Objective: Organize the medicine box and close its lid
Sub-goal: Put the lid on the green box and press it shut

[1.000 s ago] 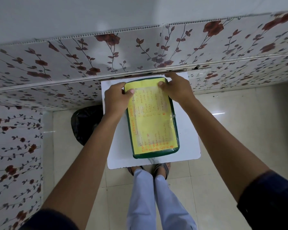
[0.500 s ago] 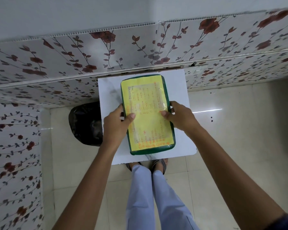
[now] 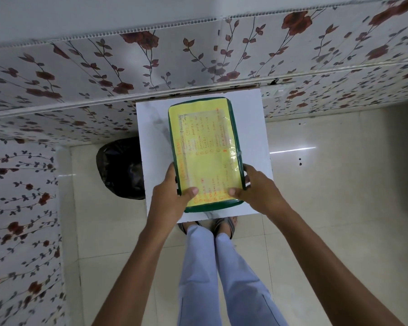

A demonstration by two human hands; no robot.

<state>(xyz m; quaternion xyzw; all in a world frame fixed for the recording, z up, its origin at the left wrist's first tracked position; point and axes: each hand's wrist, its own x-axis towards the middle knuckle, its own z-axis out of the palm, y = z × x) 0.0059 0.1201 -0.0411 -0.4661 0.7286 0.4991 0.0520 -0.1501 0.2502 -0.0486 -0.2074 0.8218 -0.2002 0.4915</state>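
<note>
Bin bag (image 3: 121, 168): glossy, crumpled black plastic, on the tiled floor just left of the table.
Left hand (image 3: 172, 191): wrapped round the box's near left edge; thumb flat on the lid, fingers curled down the side.
Medicine box (image 3: 204, 151): rounded green rectangle, lid down, on the small white table (image 3: 252, 128) against the flowered wall.
Lid: yellow sheet with handwritten orange text under shiny, wrinkled clear tape.
Right hand (image 3: 257, 188): mirrored grip on the near right edge; thumb pressed on top.
Step, judged: seating the lid; best pressed evenly with both thumbs, corner by corner, keeping the box flat.
</note>
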